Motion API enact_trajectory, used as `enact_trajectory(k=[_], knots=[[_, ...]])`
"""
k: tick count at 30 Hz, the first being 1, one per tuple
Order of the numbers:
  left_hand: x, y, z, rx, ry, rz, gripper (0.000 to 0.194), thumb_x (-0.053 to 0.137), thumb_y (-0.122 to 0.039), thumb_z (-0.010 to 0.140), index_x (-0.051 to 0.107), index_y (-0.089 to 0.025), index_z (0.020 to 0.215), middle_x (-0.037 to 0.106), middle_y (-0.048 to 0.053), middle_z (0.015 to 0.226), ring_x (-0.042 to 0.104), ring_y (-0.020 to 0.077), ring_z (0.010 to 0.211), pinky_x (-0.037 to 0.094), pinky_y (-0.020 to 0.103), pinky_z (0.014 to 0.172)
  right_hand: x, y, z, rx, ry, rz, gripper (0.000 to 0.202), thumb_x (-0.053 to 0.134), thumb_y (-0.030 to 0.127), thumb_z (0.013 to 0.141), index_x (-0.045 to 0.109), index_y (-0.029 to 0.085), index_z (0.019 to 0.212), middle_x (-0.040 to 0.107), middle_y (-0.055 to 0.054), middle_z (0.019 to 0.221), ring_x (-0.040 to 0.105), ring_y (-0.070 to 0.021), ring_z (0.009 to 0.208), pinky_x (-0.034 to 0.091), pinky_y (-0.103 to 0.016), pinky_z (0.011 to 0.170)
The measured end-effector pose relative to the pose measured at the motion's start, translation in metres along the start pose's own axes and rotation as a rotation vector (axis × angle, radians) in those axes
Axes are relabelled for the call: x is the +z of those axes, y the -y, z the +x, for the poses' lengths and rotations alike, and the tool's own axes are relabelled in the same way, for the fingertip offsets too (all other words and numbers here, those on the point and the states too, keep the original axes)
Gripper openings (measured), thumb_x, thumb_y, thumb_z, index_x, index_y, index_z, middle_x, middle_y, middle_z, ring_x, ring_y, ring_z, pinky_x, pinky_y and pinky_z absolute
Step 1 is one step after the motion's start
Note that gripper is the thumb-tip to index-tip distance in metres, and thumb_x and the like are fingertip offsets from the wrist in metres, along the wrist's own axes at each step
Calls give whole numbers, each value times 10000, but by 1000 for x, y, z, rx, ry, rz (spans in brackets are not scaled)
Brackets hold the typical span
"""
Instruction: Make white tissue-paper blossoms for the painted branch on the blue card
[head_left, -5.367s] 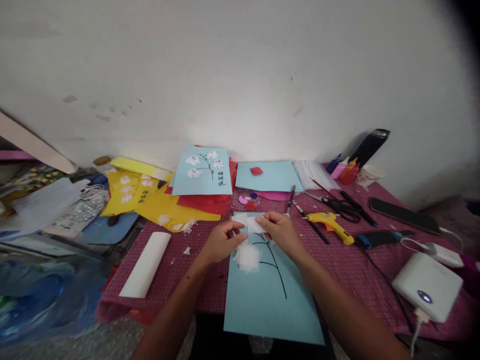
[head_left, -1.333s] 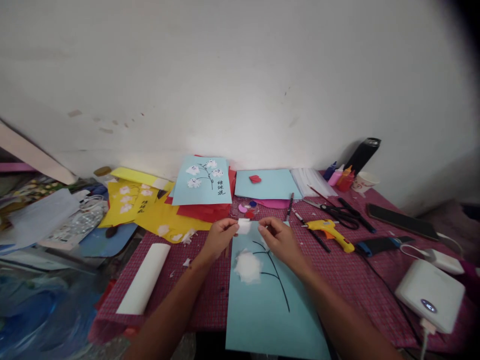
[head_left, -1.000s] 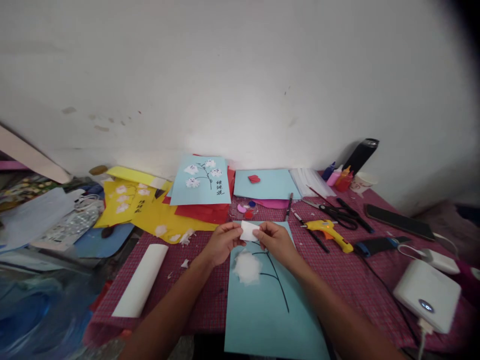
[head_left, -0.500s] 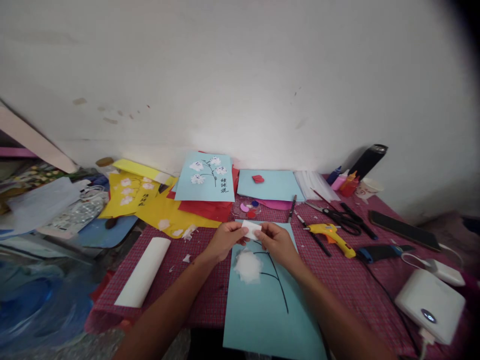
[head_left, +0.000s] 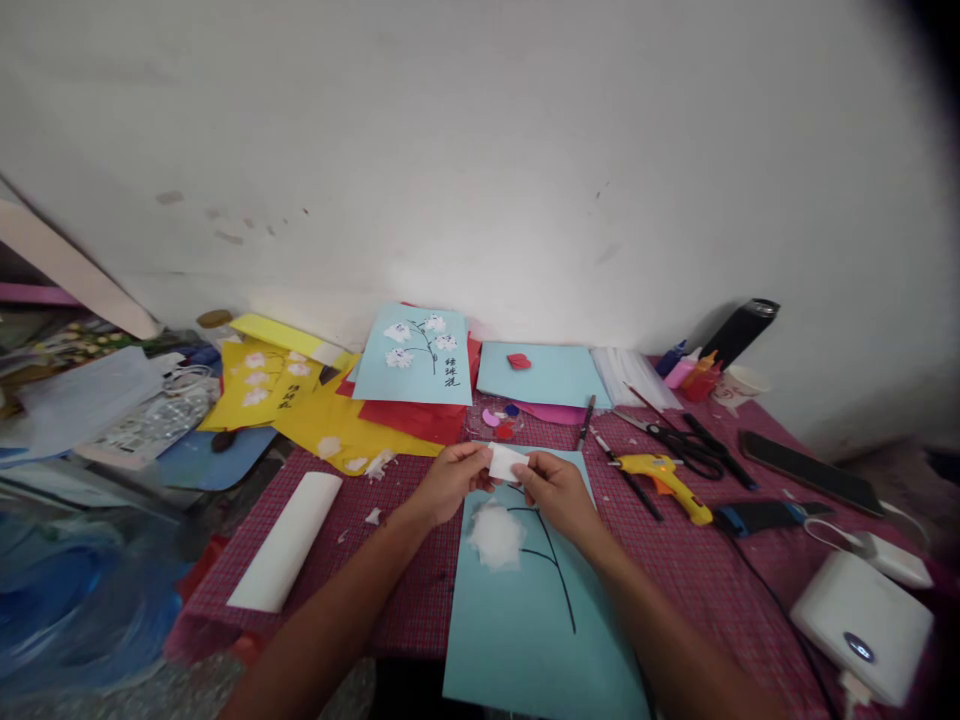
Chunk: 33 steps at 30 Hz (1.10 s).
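Observation:
A small folded piece of white paper [head_left: 508,462] is pinched between my two hands, over the top part of a light blue sheet [head_left: 517,640]. My left hand [head_left: 452,484] grips its left end, fingers closed. On the right end, my right hand [head_left: 556,489] holds it between thumb and fingers. Just below the hands, a fluffy white paper flower [head_left: 496,536] lies on the blue sheet, beside black drawn stems [head_left: 556,560].
A white paper roll [head_left: 289,543] lies at the left. Behind stand finished flower pictures [head_left: 412,355] on coloured sheets. At the right are a yellow glue gun [head_left: 667,484], scissors [head_left: 679,440], a phone [head_left: 810,472] and a white power bank [head_left: 862,625].
The white piece between my fingers is tilted a little differently and shows more of its face. Both hands stay in nearly the same place; the view has shifted slightly.

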<state>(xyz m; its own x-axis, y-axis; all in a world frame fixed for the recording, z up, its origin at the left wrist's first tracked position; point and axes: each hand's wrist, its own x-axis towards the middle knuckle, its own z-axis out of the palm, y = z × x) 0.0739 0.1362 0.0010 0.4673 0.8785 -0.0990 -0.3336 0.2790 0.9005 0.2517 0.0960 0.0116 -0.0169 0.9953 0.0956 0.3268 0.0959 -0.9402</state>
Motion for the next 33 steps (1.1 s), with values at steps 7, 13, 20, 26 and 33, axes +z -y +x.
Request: enact_trajectory(k=[7, 13, 20, 26, 33], knots=[[-3, -1, 3, 44, -115, 45, 336, 700, -447, 731, 639, -119, 770, 631, 39, 672, 587, 125, 593, 456, 242, 563, -4, 0, 3, -2, -72, 30, 226, 539, 350, 852, 602, 179, 719, 530, 38, 490, 463, -115, 435, 338, -215, 440], [-3, -3, 6, 88, -245, 145, 311, 687, -429, 717, 629, -123, 713, 614, 22, 609, 538, 104, 529, 420, 226, 519, -7, 3, 2, 16, -120, -1, 335, 508, 426, 875, 566, 188, 645, 518, 29, 461, 449, -112, 408, 330, -219, 422], [-7, 0, 7, 109, -256, 235, 311, 648, -433, 746, 618, -126, 706, 603, 18, 592, 513, 99, 510, 393, 218, 509, -6, 2, 2, 27, -130, 44, 367, 526, 464, 869, 524, 192, 622, 535, 30, 475, 455, -107, 402, 328, -219, 410], [-11, 2, 8, 129, -258, 359, 346, 614, -479, 769, 610, -138, 714, 606, 16, 599, 509, 105, 510, 376, 220, 509, -8, 1, 2, 23, -149, 56, 390, 522, 498, 867, 506, 195, 622, 552, 22, 499, 464, -109, 405, 326, -222, 401], [-19, 3, 8, 257, -312, 905, 299, 613, -417, 770, 623, -158, 621, 576, -8, 570, 496, 126, 554, 335, 229, 536, -7, 2, 1, 12, -132, 31, 399, 492, 503, 885, 532, 188, 643, 538, 20, 497, 460, -111, 411, 329, -218, 404]])
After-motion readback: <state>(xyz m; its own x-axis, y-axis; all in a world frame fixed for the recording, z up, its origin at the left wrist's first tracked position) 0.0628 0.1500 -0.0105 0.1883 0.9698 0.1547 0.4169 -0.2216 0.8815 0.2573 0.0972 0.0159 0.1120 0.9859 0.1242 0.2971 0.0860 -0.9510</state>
